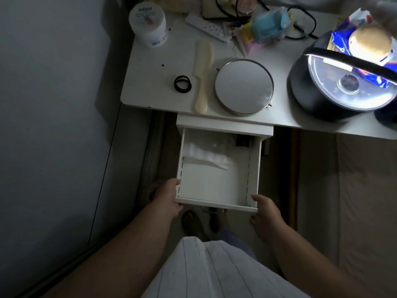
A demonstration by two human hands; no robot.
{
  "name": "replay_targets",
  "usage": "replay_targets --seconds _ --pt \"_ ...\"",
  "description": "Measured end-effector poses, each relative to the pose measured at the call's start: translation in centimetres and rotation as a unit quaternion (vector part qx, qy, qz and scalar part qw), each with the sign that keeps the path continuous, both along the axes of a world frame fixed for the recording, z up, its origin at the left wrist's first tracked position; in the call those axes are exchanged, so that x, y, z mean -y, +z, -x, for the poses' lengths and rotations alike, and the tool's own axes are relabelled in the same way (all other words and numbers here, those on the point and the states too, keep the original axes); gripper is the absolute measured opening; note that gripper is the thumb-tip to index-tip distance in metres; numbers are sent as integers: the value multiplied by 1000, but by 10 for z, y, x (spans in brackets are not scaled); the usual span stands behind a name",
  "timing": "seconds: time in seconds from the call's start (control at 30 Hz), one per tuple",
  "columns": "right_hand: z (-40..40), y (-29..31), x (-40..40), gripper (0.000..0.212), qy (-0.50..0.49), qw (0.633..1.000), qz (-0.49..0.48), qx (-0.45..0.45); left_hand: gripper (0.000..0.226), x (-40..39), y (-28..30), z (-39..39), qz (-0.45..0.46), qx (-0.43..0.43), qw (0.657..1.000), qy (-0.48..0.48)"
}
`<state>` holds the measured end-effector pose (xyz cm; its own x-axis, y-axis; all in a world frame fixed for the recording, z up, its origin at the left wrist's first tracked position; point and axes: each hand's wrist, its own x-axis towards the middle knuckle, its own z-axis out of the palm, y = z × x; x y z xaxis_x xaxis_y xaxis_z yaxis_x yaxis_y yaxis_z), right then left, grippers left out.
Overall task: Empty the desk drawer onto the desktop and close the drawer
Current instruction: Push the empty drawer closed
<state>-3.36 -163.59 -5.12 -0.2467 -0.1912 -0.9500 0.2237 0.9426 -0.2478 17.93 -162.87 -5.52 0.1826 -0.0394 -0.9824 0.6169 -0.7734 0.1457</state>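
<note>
The white desk drawer [217, 204] is pulled far out below the desktop [150, 61]. Inside it lie a clear plastic bag of white items [206, 154] and a small dark object [243, 141] at the back right. My left hand [168, 200] grips the drawer's front left corner. My right hand [267, 214] holds the front right corner. On the desktop lie a cream comb [203, 76], black hair ties [182, 83] and a round mirror [243, 87].
A white jar [148, 24], a power strip [206, 26], cables and colourful packets crowd the back of the desk. A black lidded appliance [335, 87] stands at the right. A wall runs along the left, a bed at the right. My feet are below the drawer.
</note>
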Motion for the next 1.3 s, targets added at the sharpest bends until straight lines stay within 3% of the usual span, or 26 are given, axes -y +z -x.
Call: replay_targets --seconds 0.1,0.23,0.4,0.53,0.87,1.03,1.17,1.3 --pt "-5 4 -4 48 -99 993 -1 63 14 -1 -2 -4 5 -21 998 55" --pt "-10 14 -4 45 -185 974 14 128 11 -3 -2 -8 10 -33 996 88" --pt "-7 3 -7 42 -241 959 8 146 7 -7 -4 -13 6 -49 992 115" --pt "-2 -1 -8 53 -246 955 10 163 15 -3 -1 -14 19 -43 993 111" --pt "0 -6 11 68 -251 954 18 163 8 15 3 -14 26 -36 995 88" --pt "0 -7 35 66 -237 958 24 161 12 38 3 -12 39 -31 996 80" --pt "-2 -1 57 55 -216 962 33 163 28 57 3 -13 41 -17 996 78" --pt "-5 2 76 51 -201 964 35 169 18 75 6 -14 33 -15 997 74"
